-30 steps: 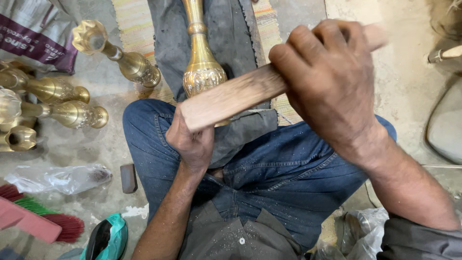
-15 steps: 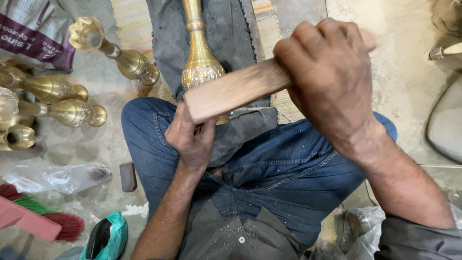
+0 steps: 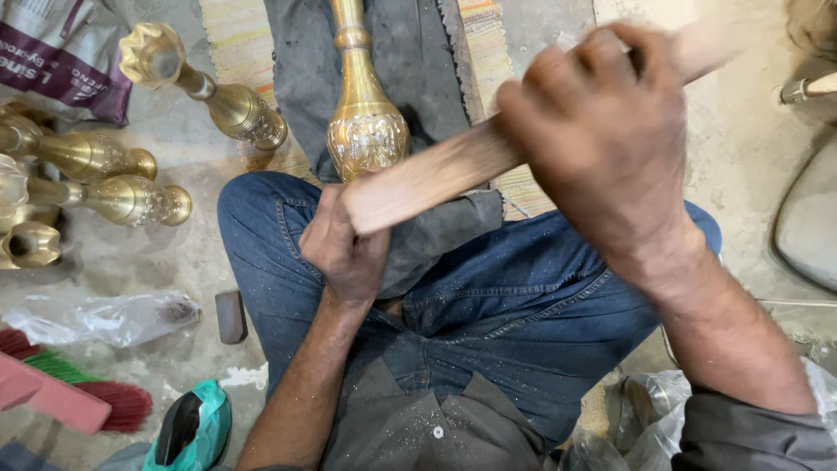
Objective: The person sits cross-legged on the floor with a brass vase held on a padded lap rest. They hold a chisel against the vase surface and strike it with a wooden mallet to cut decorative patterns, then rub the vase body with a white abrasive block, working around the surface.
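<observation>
A tall engraved brass vase point(image 3: 364, 113) lies on a dark grey cloth point(image 3: 410, 61) across my lap, its bulb toward me. My left hand point(image 3: 342, 249) is closed low at the vase's base end, among the cloth folds. My right hand point(image 3: 602, 139) grips a flat wooden stick point(image 3: 436, 174) near its upper end. The stick slants down to the left, and its lower end lies just over my left hand, beside the vase's bulb. The stick and my right hand are blurred.
Several more brass vases point(image 3: 209, 96) lie on the concrete floor at the left. Near them are a clear plastic bag point(image 3: 96, 318), a small dark block point(image 3: 231, 316), a red and green brush point(image 3: 78, 392) and a teal object point(image 3: 196, 427). A striped mat point(image 3: 244, 39) lies under the cloth.
The right hand and stick have shifted slightly along the stick's slant over the vase's bulb and are now blurred. The left hand stays put at the base.
</observation>
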Available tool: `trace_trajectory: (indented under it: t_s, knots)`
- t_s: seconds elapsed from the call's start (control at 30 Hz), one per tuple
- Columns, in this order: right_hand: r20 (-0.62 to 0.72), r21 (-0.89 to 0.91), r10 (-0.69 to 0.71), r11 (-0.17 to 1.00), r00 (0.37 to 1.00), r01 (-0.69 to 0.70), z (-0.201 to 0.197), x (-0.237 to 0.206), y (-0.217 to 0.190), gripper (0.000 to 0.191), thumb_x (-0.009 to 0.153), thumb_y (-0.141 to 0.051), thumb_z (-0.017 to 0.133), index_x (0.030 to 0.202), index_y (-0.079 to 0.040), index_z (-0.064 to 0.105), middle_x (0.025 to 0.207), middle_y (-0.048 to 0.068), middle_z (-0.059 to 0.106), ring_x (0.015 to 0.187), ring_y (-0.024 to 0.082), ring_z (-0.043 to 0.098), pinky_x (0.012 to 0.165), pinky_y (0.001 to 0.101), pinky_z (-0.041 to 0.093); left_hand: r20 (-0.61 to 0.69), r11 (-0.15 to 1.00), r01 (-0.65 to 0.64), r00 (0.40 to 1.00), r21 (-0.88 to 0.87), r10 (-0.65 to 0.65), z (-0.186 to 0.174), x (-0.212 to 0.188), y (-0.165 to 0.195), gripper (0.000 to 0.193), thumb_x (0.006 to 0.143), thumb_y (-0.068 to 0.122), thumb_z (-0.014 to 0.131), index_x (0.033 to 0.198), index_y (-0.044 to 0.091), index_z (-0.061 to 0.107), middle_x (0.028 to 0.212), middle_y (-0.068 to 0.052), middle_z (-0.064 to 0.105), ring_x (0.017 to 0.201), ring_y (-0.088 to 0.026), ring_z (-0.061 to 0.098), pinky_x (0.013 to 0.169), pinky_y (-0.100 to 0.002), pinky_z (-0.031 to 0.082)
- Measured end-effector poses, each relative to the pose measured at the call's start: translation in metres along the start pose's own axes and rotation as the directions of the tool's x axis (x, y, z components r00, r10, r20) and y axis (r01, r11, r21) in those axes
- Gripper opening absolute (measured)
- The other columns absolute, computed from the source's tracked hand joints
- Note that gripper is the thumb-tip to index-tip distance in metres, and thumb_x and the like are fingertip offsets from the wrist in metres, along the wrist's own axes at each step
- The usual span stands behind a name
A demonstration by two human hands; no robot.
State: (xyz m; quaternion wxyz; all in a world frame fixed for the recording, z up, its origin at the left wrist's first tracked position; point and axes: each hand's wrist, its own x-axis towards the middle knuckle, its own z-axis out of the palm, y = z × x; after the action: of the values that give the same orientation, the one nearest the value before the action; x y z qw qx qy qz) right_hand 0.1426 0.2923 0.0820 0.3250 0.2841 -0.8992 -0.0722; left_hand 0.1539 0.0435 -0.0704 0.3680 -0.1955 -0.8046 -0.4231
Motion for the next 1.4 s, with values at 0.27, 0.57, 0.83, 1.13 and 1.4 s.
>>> trace_trajectory:
  t_s: [0.27, 0.57, 0.83, 1.13, 1.4]
  knots:
    - [0.022, -0.08, 0.036, 0.996, 0.999, -0.034, 0.008, -0.01, -0.008, 0.012, 0.103, -0.014, 0.077, 0.105, -0.011, 0.066, 0.101, 0.001, 0.063, 0.102, 0.02, 0.06, 0.109, 0.042, 0.044, 0.029, 1.0, -0.02, 0.999, -0.004, 0.02, -0.008, 0.016, 0.005, 0.026, 0.093, 0.004, 0.08, 0.115, 0.002, 0.066, 0.101, -0.012, 0.073, 0.084, -0.021, 0.074, 0.072, -0.033, 0.06]
    - [0.308, 0.62, 0.713, 0.352, 0.63, -0.702, 0.047, -0.002, -0.054, 0.021, 0.098, -0.004, 0.072, 0.112, -0.004, 0.056, 0.097, 0.007, 0.068, 0.084, 0.019, 0.07, 0.067, 0.0314, 0.058, 0.499, 0.893, 0.207, 0.866, -0.4, 0.023, -0.055, 0.104, -0.021, 0.034, 0.101, 0.015, 0.078, 0.133, 0.008, 0.068, 0.109, -0.005, 0.078, 0.098, -0.014, 0.079, 0.086, -0.028, 0.068]
    - [0.307, 0.576, 0.655, 0.45, 0.691, -0.683, 0.057, -0.01, -0.096, 0.038, 0.084, 0.004, 0.078, 0.12, 0.001, 0.065, 0.105, 0.017, 0.072, 0.097, 0.024, 0.072, 0.084, 0.0339, 0.055, 0.572, 0.86, 0.233, 0.816, -0.453, 0.08, -0.067, 0.109, -0.06, 0.035, 0.102, 0.014, 0.077, 0.136, 0.01, 0.066, 0.116, -0.004, 0.079, 0.103, -0.014, 0.079, 0.09, -0.029, 0.067]
    - [0.276, 0.589, 0.595, 0.515, 0.754, -0.622, 0.052, 0.017, -0.119, 0.043, 0.084, 0.006, 0.077, 0.125, 0.0, 0.065, 0.114, 0.016, 0.071, 0.107, 0.029, 0.074, 0.091, 0.0358, 0.056, 0.488, 0.808, 0.093, 0.835, -0.581, 0.255, -0.081, 0.097, -0.092, 0.034, 0.106, 0.012, 0.075, 0.138, 0.008, 0.065, 0.124, -0.006, 0.075, 0.111, -0.016, 0.078, 0.094, -0.03, 0.066]
    - [0.093, 0.313, 0.498, 0.808, 0.862, -0.5, 0.032, 0.028, -0.115, 0.032, 0.094, 0.0, 0.085, 0.119, -0.001, 0.065, 0.104, 0.012, 0.069, 0.098, 0.03, 0.067, 0.089, 0.0411, 0.052, 0.528, 0.862, -0.079, 0.761, -0.501, 0.377, -0.082, 0.113, -0.095, 0.036, 0.103, 0.023, 0.077, 0.136, 0.012, 0.067, 0.103, -0.002, 0.073, 0.085, -0.015, 0.074, 0.074, -0.03, 0.062]
